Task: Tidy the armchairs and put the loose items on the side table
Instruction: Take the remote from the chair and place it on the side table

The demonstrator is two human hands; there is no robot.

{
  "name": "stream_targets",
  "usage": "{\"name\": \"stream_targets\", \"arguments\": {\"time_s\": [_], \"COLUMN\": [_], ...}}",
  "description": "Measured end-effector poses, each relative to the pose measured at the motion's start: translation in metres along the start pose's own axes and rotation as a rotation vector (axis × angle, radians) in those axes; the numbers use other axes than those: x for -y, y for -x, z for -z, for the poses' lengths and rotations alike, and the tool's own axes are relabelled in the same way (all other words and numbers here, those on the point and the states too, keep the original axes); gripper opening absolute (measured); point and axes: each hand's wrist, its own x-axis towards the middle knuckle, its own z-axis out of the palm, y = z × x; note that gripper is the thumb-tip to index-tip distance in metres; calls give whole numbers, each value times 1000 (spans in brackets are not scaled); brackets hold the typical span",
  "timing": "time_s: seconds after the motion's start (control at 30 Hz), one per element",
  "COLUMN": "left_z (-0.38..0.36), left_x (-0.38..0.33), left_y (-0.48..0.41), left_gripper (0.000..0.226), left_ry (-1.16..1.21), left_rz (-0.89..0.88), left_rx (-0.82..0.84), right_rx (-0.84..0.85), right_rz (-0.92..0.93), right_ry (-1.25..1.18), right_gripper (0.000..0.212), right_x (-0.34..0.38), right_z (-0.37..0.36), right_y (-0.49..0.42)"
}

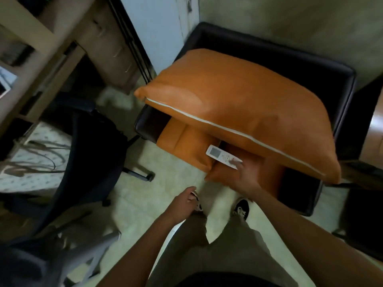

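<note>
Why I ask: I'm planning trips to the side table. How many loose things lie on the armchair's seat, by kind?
pillow: 1
remote: 1
Total: 2

**Front strip open, pillow roofs the seat**

The big orange pillow [238, 104] lies tilted across the armchair [290, 59]. It covers most of the seat cushion [186, 141] and overhangs the right front corner. Only a strip of cushion at the front left stays bare, where the remote [219, 155] lies. The armchair's black arms and back wall in the sides and rear. An office chair [93, 141] crowds the left. The pale floor [165, 189] in front is open.
</note>
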Motion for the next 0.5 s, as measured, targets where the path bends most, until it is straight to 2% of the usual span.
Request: {"name": "stream_targets", "arguments": {"time_s": [0.07,0.2,0.3,0.4,0.5], "left_z": [15,41,58,74,79], "left_x": [11,72,122,167,182], "left_y": [5,11,18,17,12], "left_gripper": [37,45,42,48,45], "left_ry": [-49,-145,-174,-153,-185], "left_rz": [-27,85,214,347,401], "left_rx": [42,30,47,59,8], "right_rx": [-73,-46,-59,-59,-78], "right_rz": [61,-18,-40,-51,-8], "right_ry": [21,232,304,283,370], "right_gripper": [104,116,106,95,85], "right_x": [8,20,10,-1,-5], "right_z": [-8,-25,-32,-43,-50], "right_y": [-18,-48,-70,-91,-106]}}
